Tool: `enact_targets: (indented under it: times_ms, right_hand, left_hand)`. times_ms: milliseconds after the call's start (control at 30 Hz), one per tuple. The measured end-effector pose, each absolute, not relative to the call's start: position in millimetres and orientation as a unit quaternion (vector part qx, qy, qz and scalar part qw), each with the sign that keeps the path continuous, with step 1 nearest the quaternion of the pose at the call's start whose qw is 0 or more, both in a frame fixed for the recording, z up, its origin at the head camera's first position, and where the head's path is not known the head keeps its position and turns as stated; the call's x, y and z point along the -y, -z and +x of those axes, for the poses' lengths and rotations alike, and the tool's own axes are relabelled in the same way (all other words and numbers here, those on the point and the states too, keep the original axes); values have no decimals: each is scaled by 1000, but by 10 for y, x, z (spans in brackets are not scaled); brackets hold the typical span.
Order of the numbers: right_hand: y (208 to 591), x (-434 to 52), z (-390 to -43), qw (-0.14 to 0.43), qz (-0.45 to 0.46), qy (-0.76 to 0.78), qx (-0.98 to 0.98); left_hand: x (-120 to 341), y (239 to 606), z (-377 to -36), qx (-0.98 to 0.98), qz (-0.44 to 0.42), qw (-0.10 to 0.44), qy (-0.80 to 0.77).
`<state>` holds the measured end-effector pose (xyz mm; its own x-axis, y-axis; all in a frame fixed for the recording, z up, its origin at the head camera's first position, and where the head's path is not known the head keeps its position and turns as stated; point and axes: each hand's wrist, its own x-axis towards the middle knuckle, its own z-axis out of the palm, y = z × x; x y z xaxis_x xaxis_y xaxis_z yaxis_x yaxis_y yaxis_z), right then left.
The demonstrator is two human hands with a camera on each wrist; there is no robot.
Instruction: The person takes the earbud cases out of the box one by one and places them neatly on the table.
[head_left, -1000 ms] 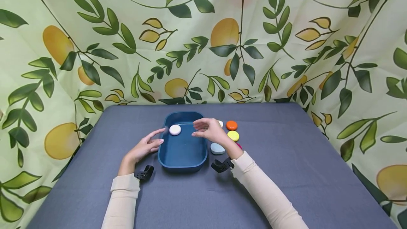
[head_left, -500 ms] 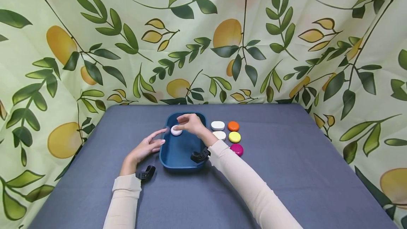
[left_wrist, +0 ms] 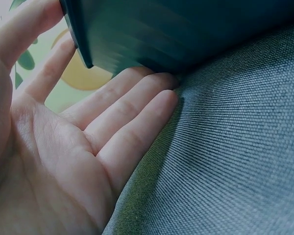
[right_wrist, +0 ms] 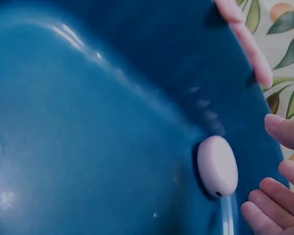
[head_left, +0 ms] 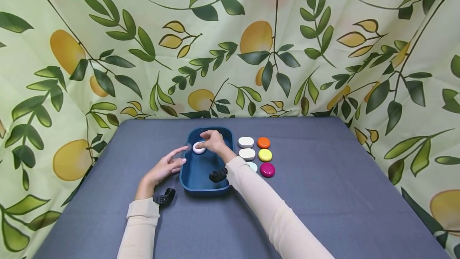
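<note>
A pale pink rounded piece (head_left: 198, 148), like a small soap or case, sits inside the dark blue bin (head_left: 206, 191) near its left wall. My right hand (head_left: 215, 142) hovers over it with thumb and fingers spread. In the right wrist view a gap shows between the pink piece (right_wrist: 217, 166) and the fingers of my right hand (right_wrist: 279, 191). My left hand (head_left: 163, 169) touches the bin's left side; the left wrist view shows its fingers mostly straight, with two at the rim and the others against the lower wall.
Right of the bin lie white oval pieces (head_left: 246, 142), an orange round piece (head_left: 264, 142), a yellow one (head_left: 265, 155) and a magenta one (head_left: 267, 170). The right sleeve partly covers a pale blue piece (head_left: 253, 166). A patterned cloth (head_left: 230, 51) hangs behind the table.
My right hand has moved left from the bin's right edge to the pink piece, shifting only slightly in the last half second. My left hand stays at the bin.
</note>
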<state>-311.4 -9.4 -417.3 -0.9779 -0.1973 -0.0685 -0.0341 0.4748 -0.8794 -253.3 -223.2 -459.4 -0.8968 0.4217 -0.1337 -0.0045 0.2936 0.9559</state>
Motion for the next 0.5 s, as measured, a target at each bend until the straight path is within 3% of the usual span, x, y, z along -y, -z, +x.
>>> enact_targets:
  times_ms: [500]
  right_hand:
    - [4344, 148, -3188, 102, -75, 474, -871]
  left_hand:
    - [2222, 4595, -2524, -784, 126, 185, -579]
